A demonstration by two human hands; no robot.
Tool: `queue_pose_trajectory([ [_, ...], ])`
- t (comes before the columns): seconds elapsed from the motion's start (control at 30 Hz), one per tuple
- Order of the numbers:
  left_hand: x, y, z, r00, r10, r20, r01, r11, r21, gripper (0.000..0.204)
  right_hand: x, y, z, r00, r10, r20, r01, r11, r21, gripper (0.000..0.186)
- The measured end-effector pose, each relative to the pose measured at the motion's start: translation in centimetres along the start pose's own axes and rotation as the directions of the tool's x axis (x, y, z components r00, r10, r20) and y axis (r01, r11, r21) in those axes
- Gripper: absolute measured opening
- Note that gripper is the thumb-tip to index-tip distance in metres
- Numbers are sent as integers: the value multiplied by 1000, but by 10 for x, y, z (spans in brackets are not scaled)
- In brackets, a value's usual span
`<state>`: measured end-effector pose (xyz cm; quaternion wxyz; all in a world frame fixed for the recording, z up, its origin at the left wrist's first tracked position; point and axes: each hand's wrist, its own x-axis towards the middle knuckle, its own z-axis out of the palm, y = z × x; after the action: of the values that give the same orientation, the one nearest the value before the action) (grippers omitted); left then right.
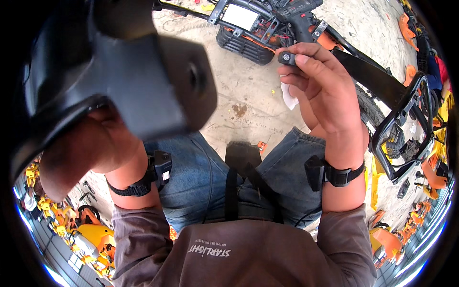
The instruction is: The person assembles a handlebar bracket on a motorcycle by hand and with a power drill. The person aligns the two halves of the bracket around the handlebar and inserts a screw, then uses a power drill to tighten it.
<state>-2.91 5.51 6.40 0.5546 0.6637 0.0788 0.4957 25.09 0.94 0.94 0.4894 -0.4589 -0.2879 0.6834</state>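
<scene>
My left hand (91, 143) is raised close to the camera, wrapped round a large, blurred, black plastic part (148, 86). That part has a boxy end with a round hole in it, and it hides most of my fingers. At the upper right, my right hand (320, 81) pinches a small black block (287, 58) between thumb and fingertips. A round silvery centre shows on the block's face, but I cannot tell its exact kind. Beyond my right hand stands a black vehicle frame (239, 38), with what looks like a black cordless drill (301, 21) on it.
A black tubular frame (401, 124) stands at the right, beside a tyre (368, 103). A white scrap (289, 97) shows below my right hand. Orange and yellow parts (95, 239) lie along both sides. Stains and small debris mark the pale floor (239, 91).
</scene>
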Motion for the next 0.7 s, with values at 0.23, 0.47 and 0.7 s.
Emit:
queue_pose_trajectory([
  [0.23,2,3,8,999,-2,-54,1,1000,-5,83,-1,-3,-2,1000,-18,-18,18,1000,25,22],
  [0.47,-1,0,6,995,-57,-84,60,998,33,75,-2,-6,-4,999,-38,-28,39,999,28,23],
  [0.7,-3,0,4,995,-83,-58,85,996,32,71,-1,-6,-6,998,-51,-22,51,999,17,22],
])
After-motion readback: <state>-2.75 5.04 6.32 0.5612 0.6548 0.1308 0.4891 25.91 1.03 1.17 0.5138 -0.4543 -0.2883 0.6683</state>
